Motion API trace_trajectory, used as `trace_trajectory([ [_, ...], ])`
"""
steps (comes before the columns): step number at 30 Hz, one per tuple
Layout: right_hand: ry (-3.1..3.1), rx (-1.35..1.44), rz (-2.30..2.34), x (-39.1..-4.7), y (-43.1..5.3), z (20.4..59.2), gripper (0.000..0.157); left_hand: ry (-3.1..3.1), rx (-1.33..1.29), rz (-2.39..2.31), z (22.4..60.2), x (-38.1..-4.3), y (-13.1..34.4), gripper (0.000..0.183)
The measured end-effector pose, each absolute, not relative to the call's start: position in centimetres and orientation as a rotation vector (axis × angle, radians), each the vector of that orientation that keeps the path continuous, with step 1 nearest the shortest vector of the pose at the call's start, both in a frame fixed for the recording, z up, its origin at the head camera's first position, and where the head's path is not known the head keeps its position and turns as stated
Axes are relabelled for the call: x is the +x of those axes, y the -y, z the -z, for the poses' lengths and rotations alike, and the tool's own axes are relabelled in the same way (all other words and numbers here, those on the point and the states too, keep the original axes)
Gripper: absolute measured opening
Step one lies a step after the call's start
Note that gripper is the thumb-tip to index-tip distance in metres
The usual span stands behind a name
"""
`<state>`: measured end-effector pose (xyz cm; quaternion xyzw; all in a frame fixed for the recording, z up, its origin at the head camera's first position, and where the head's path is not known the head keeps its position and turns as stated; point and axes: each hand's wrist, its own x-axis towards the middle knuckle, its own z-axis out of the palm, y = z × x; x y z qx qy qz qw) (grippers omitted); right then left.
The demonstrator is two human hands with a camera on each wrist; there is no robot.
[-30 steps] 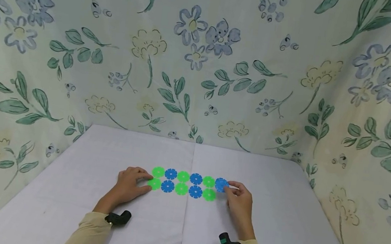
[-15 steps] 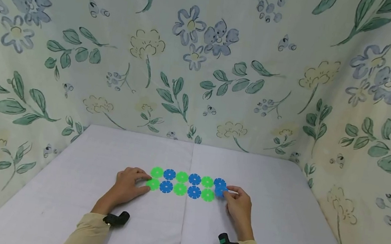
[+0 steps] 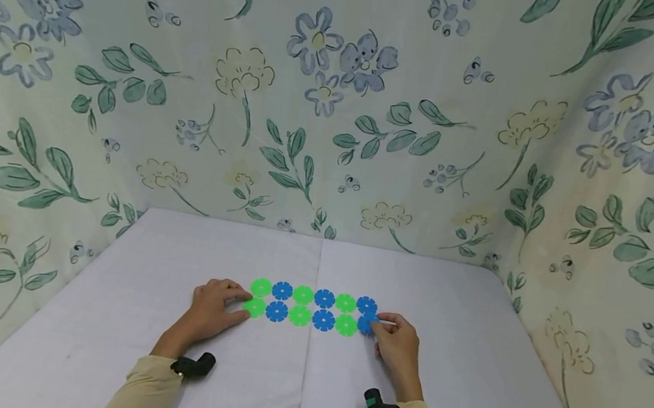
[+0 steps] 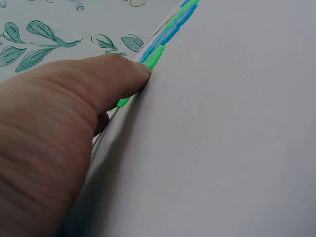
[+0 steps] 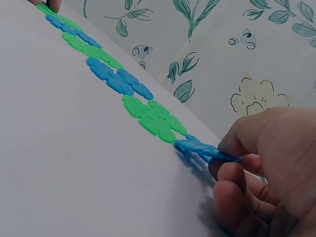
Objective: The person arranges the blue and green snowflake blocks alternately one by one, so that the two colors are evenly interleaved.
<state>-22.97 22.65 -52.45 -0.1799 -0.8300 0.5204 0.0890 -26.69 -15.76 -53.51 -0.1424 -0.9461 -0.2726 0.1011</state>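
Note:
Two rows of flat, notched plastic snowflake discs lie on the white table, with green and blue alternating. At the right end of the near row, my right hand [image 3: 399, 348] pinches a blue snowflake disc [image 3: 366, 323] between thumb and fingers. The right wrist view shows this held disc [image 5: 197, 146] tilted, its far edge down beside a green disc [image 5: 148, 118]. Just behind it lies another blue disc [image 3: 367, 304]. My left hand [image 3: 210, 310] rests at the opposite end, thumb and fingertips touching the edge of a green disc [image 3: 255, 307].
A white cloth [image 3: 258, 384] with a centre crease covers the table. Flower-printed curtain [image 3: 333, 151] hangs behind and on both sides. A black wrist camera mount [image 3: 195, 365] sits on the left wrist, and another mount [image 3: 381, 405] on the right.
My right hand has brought the blue disc from the far row's right end toward me to the near row's end. A blue disc now shows behind it. The left hand stays put.

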Motion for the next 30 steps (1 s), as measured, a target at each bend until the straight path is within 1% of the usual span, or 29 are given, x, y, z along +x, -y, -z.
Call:
trace_trajectory([
  [13,2.485,-0.538,-1.441,-22.87,-22.45,52.71,0.027,2.801,-0.403,0.810,53.58,-26.60,15.73,0.032],
  [21,2.472,-0.560,-1.371,-22.88,-22.22,52.90,0.025,2.796,-0.414,0.804,53.79,-26.90,15.77,0.032],
  [30,2.487,-0.576,-1.370,-22.91,-22.23,52.63,0.025,2.809,-0.407,0.778,53.84,-27.15,15.86,0.032],
])
